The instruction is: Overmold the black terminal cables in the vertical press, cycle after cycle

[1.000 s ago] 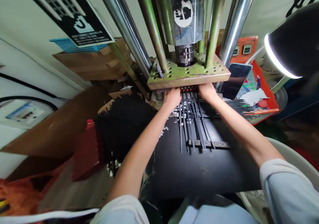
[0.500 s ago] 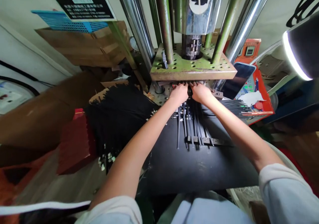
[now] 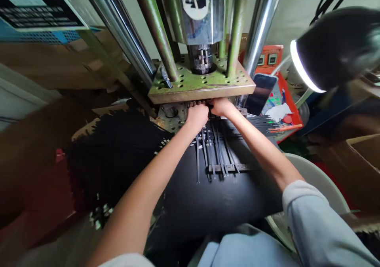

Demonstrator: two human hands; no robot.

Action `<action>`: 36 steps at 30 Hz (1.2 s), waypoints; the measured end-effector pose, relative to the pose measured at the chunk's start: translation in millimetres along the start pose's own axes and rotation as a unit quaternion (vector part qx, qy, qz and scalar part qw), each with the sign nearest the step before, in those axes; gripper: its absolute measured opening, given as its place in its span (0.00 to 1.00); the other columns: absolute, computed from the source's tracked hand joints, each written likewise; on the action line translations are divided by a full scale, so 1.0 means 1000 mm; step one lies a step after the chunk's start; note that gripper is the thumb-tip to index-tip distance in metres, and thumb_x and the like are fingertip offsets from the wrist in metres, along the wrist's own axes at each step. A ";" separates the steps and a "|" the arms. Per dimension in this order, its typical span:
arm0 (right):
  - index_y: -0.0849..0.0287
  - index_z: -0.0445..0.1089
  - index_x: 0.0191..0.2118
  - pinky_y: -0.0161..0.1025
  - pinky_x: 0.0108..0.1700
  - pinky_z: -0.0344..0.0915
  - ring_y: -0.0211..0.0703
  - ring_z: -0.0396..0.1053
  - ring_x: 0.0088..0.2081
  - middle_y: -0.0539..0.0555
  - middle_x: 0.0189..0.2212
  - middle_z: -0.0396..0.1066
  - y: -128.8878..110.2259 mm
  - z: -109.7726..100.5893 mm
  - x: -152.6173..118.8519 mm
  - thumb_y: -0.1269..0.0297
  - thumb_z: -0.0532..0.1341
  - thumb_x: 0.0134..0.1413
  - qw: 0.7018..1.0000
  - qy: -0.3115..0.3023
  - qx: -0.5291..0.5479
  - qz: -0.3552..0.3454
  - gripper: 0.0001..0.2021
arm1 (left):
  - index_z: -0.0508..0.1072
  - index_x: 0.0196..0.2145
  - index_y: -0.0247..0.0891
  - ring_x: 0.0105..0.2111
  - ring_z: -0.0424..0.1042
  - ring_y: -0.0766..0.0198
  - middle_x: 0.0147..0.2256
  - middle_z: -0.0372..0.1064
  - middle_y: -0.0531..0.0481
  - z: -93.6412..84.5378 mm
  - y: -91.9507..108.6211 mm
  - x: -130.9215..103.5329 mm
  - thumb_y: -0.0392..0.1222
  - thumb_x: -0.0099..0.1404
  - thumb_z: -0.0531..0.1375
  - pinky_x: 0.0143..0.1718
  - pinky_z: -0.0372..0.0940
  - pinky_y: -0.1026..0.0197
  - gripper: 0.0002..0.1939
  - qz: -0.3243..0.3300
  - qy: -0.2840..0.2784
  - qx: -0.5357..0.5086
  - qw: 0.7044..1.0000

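Under the front edge of the green press plate (image 3: 204, 89), my left hand (image 3: 197, 113) is closed, its curled fingers at a dark fixture beneath the plate. What it grips is hidden. Just to its right is my right hand (image 3: 221, 106), also closed, with its fingertips hidden under the plate edge. Several thin black straps (image 3: 219, 148) run from below my hands towards me across the black work surface (image 3: 219, 203). A slotted metal bar (image 3: 215, 168) lies at their near ends.
A large heap of black straps (image 3: 118, 140) lies at the left. An orange tray (image 3: 295, 118) and a phone (image 3: 261, 93) stand at the right, near a lit lamp (image 3: 308, 69). A round pale tub (image 3: 320, 172) is at lower right.
The view has swung right, so the press and hands appear further left. My right hand has shifted slightly away from my left and deeper under the plate edge.
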State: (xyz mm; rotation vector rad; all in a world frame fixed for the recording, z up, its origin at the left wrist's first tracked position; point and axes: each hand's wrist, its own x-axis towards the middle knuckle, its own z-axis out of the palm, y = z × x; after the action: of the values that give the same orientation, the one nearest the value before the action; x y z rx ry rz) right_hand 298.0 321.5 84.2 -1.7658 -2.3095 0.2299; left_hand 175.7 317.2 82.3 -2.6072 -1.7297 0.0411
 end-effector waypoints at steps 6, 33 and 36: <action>0.58 0.76 0.41 0.40 0.47 0.71 0.43 0.76 0.41 0.52 0.40 0.79 0.067 -0.005 -0.107 0.69 0.52 0.55 0.968 0.177 0.148 0.098 0.16 | 0.73 0.50 0.29 0.45 0.75 0.53 0.44 0.74 0.33 -0.010 0.001 0.003 0.32 0.62 0.51 0.47 0.68 0.58 0.20 0.010 -0.017 0.026 0.999; 0.53 0.55 0.50 0.44 0.46 0.70 0.43 0.73 0.41 0.52 0.43 0.72 0.159 0.031 -0.096 0.62 0.64 0.41 0.818 0.391 0.409 0.105 0.28 | 0.76 0.44 0.24 0.42 0.75 0.49 0.42 0.75 0.32 -0.008 -0.006 0.024 0.36 0.62 0.49 0.46 0.67 0.58 0.20 0.057 -0.056 0.067 0.995; 0.56 0.53 0.55 0.44 0.43 0.71 0.44 0.73 0.39 0.55 0.43 0.72 0.154 0.028 -0.096 0.66 0.61 0.41 0.850 0.361 0.359 0.135 0.32 | 0.74 0.49 0.26 0.43 0.74 0.49 0.45 0.74 0.33 -0.012 -0.006 0.026 0.37 0.63 0.48 0.44 0.68 0.58 0.22 0.042 -0.069 0.050 0.995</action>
State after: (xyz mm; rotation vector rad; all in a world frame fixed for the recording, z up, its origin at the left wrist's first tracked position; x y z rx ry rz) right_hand 457.9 269.8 9.4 -1.4122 -1.2093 0.3426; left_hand 181.0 343.7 94.4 -2.6604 -1.6086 0.3074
